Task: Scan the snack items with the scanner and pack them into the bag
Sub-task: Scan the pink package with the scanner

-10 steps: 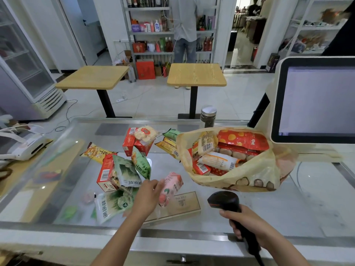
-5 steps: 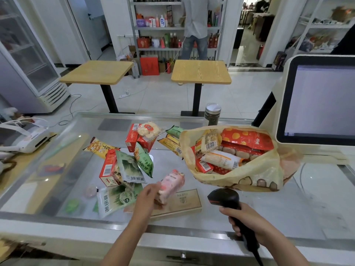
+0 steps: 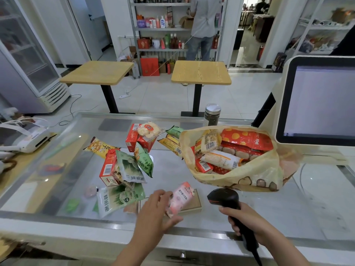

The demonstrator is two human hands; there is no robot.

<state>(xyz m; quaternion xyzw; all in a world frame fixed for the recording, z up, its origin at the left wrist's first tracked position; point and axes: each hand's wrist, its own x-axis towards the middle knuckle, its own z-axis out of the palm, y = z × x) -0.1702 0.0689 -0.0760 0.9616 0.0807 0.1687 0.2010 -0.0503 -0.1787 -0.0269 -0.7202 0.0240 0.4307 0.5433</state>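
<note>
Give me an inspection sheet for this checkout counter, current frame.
Surface: glass counter with a metal front edge.
Job's things: bag open, holding packets; loose packets piled left of it.
Clutter: jar behind the bag; wooden box near the front edge.
Hands: left hand pinches the pink packet; right hand grips the scanner.
Cables: scanner cord runs off the bottom edge; power strip on the floor.
Surroundings: screen right, tables, fridge, person at shelves.
</note>
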